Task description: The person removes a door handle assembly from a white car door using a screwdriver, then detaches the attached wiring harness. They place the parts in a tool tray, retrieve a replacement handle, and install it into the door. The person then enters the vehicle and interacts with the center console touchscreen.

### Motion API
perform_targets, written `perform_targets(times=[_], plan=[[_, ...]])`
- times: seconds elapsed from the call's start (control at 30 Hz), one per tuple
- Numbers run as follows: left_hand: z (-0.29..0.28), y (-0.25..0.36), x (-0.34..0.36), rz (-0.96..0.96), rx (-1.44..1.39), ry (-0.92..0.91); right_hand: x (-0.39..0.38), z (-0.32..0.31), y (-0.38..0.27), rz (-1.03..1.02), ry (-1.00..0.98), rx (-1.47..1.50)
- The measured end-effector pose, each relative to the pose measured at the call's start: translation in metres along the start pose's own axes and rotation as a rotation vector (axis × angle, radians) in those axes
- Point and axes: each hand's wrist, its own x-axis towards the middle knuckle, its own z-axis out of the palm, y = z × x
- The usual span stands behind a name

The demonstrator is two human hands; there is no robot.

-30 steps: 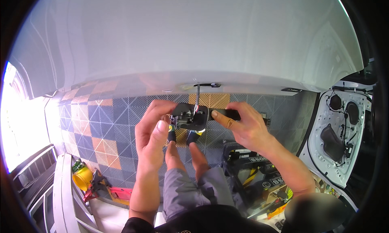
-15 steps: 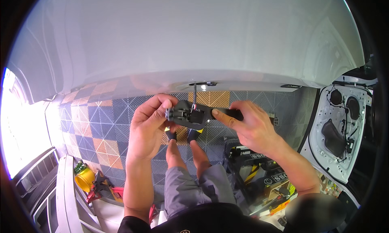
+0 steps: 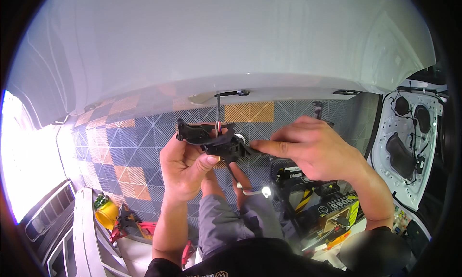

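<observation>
My left hand [image 3: 183, 164] is closed around a black plastic car part [image 3: 219, 142], its thumb pressed along the near side. A dark cable [image 3: 218, 108] with red and white wires at its lower end runs from a slot [image 3: 232, 93] in the pale car panel down to the part. My right hand [image 3: 317, 149] has its index fingertip on the part's right end, other fingers curled; its thumb is hidden. Behind that end shows a white, rounded piece [image 3: 240, 138]. Below the part, a thin lead [image 3: 248, 192] ends in a bright white light [image 3: 266, 192].
The pale car panel [image 3: 231, 41] spans the top. A stripped door [image 3: 409, 147] with exposed wiring stands at right. Black tool cases [image 3: 308, 205] sit on the floor by my right arm. At lower left are a yellow pot [image 3: 107, 214] and white railing [image 3: 82, 233]. Patterned tiles [image 3: 144, 147] cover the floor.
The black plastic part has been turned over and tilted in my hands. My right hand has moved slightly right, its index finger now stretched to the part's end. The light has come into view below.
</observation>
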Motion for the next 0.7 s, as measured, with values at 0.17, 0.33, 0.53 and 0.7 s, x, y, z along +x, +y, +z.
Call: perform_targets(times=[0.17,0.33,0.53,0.7], plan=[[-0.005,0.000,-0.003,0.003,0.004,0.055,-0.003,-0.002,-0.006,0.056,-0.041,0.325],[0.010,0.023,-0.007,-0.040,-0.202,0.040,-0.008,0.008,-0.018,0.169,0.012,0.694],[0.031,0.037,-0.004,-0.246,-0.383,0.160,-0.011,0.030,-0.019,0.184,0.037,0.824],[0.047,0.030,-0.006,-0.169,-0.298,0.249,-0.009,0.056,-0.020,0.247,0.086,0.895]])
